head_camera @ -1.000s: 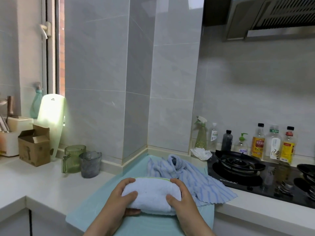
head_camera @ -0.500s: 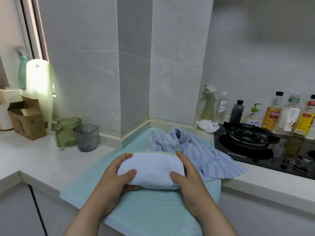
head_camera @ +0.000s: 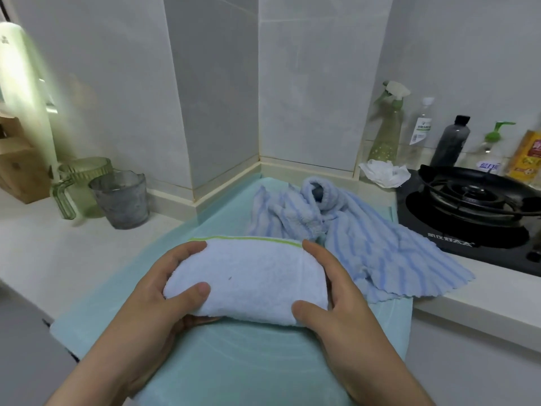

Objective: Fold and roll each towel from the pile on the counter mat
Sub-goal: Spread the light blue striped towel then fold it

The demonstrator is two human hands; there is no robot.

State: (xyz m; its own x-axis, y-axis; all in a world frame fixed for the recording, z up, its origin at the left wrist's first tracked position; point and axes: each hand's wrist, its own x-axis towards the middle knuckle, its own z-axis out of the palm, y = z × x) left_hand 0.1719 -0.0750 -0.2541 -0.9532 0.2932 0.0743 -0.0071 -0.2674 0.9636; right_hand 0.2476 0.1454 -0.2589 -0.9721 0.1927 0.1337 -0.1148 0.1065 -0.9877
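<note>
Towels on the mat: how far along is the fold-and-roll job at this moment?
Done: no finished roll is set aside anywhere in view. In hand: the pale blue towel is already a compact bundle on the mat, gripped at its ends by the left hand and the right hand. Left: the striped towel lies crumpled and unfolded just behind it.

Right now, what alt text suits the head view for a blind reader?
The left hand and right hand grip the ends of a rolled pale blue terry towel over a teal counter mat; a crumpled blue-striped towel lies behind, beside a black gas stove.
</note>
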